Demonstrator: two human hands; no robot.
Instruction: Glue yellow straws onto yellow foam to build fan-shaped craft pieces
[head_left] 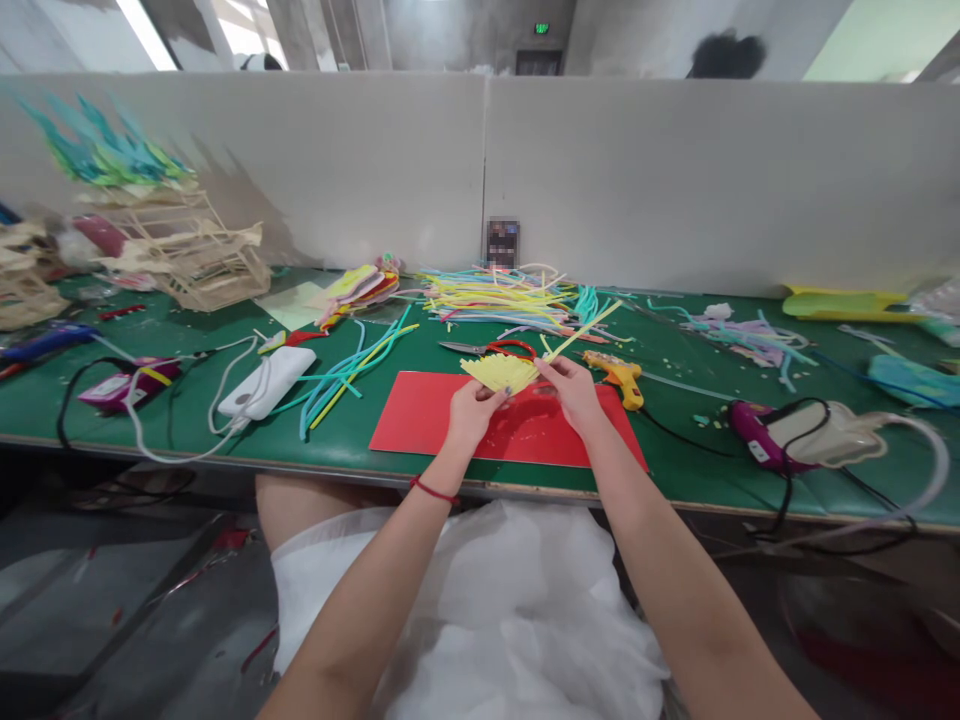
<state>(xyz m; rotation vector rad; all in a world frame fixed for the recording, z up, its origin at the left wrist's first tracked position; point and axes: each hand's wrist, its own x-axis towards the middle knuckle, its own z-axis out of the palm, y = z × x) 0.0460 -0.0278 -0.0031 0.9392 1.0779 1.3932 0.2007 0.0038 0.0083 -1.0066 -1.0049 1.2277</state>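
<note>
My left hand (475,408) pinches the lower edge of a pale yellow fringed fan (499,371), with its cut tips spread upward. At the right side of the fan, my right hand (568,387) has its fingers closed on a yellow strip (587,330) that sticks up to the right. Whether that strip is joined to the fan, I cannot tell. Both hands are over a red board (420,415) at the table's front edge. Just behind the fan lie red-handled scissors (512,348), their blades pointing left. A yellow glue gun (622,375) rests right of my right hand.
Coloured strips (495,300) are heaped at the back of the green table (360,445). To the left are a white power bank (268,382) and loose blue-green strips (360,370). A corded purple device (765,435) lies right. A white partition (337,170) stands behind.
</note>
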